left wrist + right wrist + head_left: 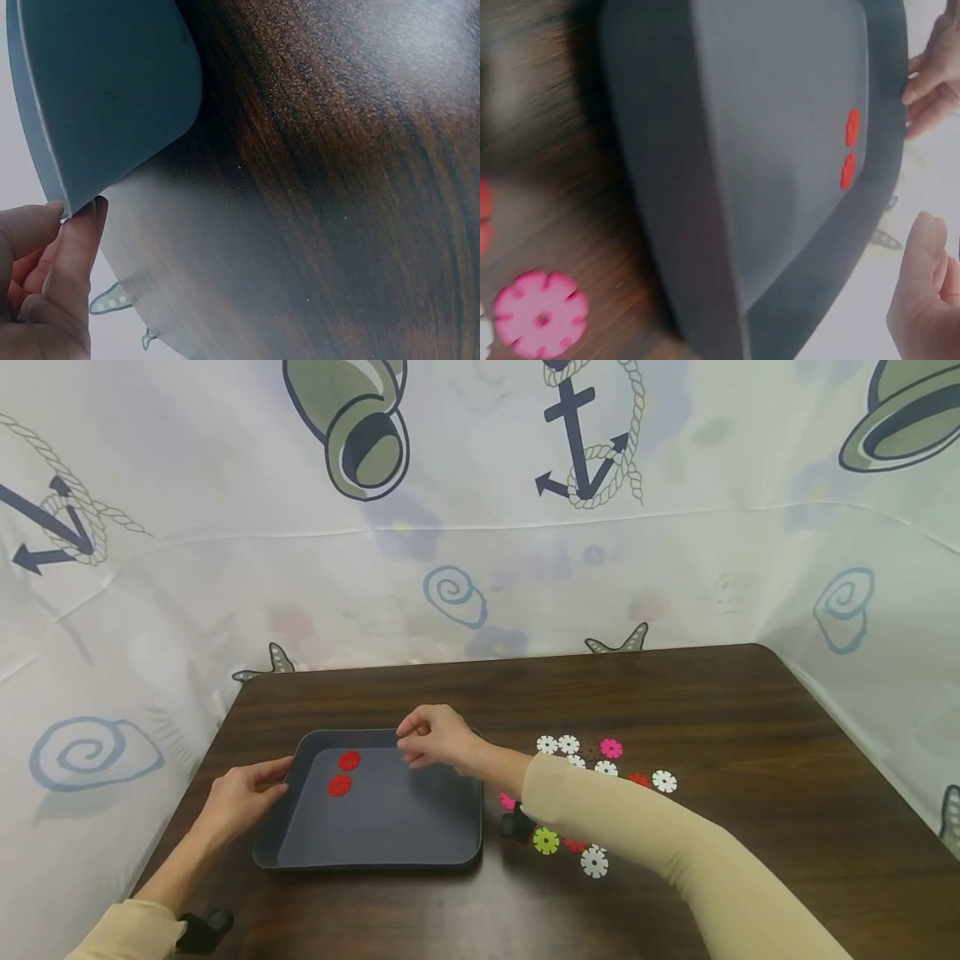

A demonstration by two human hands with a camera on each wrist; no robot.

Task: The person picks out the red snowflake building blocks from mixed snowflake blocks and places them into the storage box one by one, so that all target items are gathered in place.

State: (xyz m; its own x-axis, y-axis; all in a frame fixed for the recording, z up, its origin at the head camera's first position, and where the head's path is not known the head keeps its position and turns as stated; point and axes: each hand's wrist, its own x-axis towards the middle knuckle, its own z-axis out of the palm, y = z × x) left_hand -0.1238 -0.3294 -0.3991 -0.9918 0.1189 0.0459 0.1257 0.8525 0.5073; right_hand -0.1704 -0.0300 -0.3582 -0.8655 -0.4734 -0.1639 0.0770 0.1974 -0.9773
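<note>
Grey tray [382, 827], left hand [238, 800] pinching its rim [49, 135], right hand [441, 742] above, grip unclear, table [757, 793] stretching right

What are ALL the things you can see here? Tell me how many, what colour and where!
Tray: one, dark grey, on the left part of the table
Red discs: two in the tray, at least two outside it
White discs: at least six, right of the tray
Pink discs: at least two, right of the tray
Green disc: at least one, right of the tray; the sleeve may hide more discs
Table: one, dark brown, under everything
Patterned backdrop: count unclear, mostly white, behind the table
Wrist devices: two, black, by the cuffs
Sleeves: two, pale yellow, on the arms
Left hand: one, bare, touching the tray's left edge
Right hand: one, bare, above the tray
</note>
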